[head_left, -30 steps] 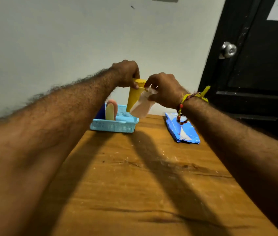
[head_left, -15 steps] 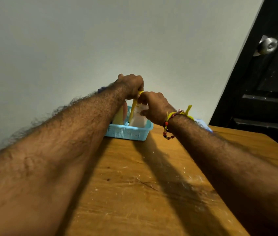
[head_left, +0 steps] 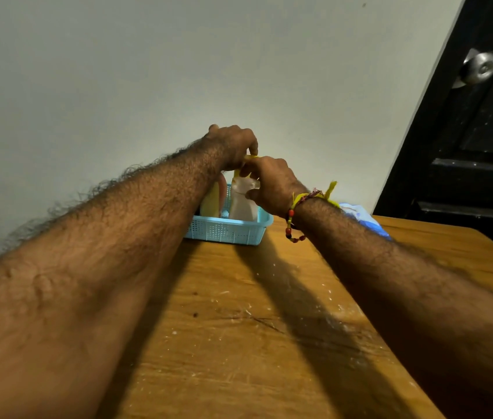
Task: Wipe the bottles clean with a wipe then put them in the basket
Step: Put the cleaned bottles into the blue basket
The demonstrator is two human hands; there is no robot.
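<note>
Since a moment ago the yellow plastic bottle [head_left: 246, 160] has sunk into the light blue perforated plastic basket [head_left: 230, 229], mostly hidden. Left hand [head_left: 233, 145] pinches its top; right hand [head_left: 271, 184] grips the white wipe [head_left: 243, 201] above the basket.

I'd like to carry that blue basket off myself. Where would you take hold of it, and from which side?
Probably by the rim of the basket at its two short ends, coming from the near side. It is low and wide with a lip around the top, and bottles stand inside, so a level two-handed lift seems safest. Both the left hand and right hand are busy above it now.
</note>
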